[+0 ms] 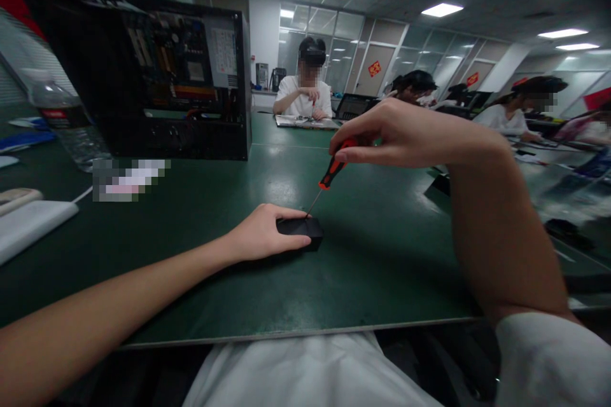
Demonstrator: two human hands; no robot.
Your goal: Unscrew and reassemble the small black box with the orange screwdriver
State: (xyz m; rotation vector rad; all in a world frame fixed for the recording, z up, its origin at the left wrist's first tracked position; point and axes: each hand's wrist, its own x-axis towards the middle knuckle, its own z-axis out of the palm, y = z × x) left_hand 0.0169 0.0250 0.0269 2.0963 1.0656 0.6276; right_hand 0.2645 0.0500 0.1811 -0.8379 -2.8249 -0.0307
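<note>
Head view, nearest first: left hand [267, 235] is clamped over a small black box [305, 231] on the green table [372, 267].
— And the right hand [396, 133]?
— Pinched shut on a red-handled screwdriver [329, 175], tip at the box top. Held steeply slanted, it could slip toward those fingers. Behind stands an open computer case [157, 76].

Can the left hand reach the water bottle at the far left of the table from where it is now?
Probably yes. The left hand rests on the small black box, and bare green table lies between it and the water bottle. It would have to let go first.
</note>
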